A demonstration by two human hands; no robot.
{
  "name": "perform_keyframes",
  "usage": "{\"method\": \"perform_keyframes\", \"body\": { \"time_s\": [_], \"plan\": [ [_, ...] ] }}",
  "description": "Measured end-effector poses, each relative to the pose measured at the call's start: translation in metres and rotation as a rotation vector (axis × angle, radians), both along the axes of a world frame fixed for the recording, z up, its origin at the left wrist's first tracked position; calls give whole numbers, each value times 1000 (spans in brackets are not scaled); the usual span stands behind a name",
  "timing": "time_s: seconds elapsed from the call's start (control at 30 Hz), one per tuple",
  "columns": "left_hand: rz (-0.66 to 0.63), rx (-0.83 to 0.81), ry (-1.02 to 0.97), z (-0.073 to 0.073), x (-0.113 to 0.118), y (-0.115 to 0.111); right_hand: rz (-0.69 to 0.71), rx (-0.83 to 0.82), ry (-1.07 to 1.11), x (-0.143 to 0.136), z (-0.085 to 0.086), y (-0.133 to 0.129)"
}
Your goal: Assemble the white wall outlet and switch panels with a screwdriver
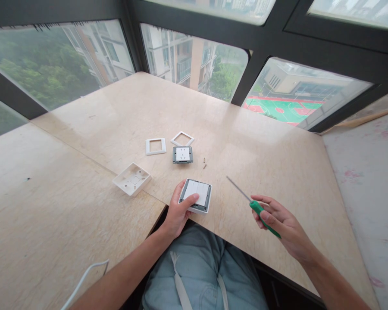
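My left hand (pixel 180 210) grips a white wall switch (pixel 194 192) set in its mounting box near the table's front edge, the thumb resting on its face. Grey frame edges show around the switch, with no cover plate over them. In my right hand (pixel 276 219) is a screwdriver (pixel 258 209) with a green handle, its thin shaft pointing up and left, away from the switch. Beyond the switch lies a white socket module (pixel 183 154) with a grey frame. Two small screws (pixel 204 163) rest to the right of the socket.
An open white mounting box (pixel 124 184) sits left of my left hand. Two white cover frames (pixel 148 147) lie behind, near the socket. A white cable (pixel 84 276) crosses the lower left. Windows (pixel 194 60) border the beige tabletop (pixel 261 150), and a patterned wall (pixel 365 185) stands at right.
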State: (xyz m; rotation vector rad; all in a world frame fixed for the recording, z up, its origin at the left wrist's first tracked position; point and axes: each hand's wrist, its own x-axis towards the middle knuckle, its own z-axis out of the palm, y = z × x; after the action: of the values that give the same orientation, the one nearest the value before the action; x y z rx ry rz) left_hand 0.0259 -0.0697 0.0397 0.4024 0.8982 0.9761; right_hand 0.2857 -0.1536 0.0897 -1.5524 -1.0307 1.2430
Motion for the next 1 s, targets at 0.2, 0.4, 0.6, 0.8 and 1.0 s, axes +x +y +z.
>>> {"method": "perform_keyframes", "body": {
  "time_s": [0.2,0.4,0.6,0.8,1.0],
  "plan": [
    [34,186,229,-15,4,-8,-67,-168,45,-47,-14,14],
    [69,367,489,-24,-2,-8,7,-5,-126,-90,-24,60],
    [138,404,594,-27,-4,-3,58,87,-248,-110,-33,68],
    [146,405,638,-25,-2,-3,-16,39,-54,-109,-27,80],
    [203,341,559,-26,-2,0,-271,-21,354,-95,-22,105]
  ]
}}
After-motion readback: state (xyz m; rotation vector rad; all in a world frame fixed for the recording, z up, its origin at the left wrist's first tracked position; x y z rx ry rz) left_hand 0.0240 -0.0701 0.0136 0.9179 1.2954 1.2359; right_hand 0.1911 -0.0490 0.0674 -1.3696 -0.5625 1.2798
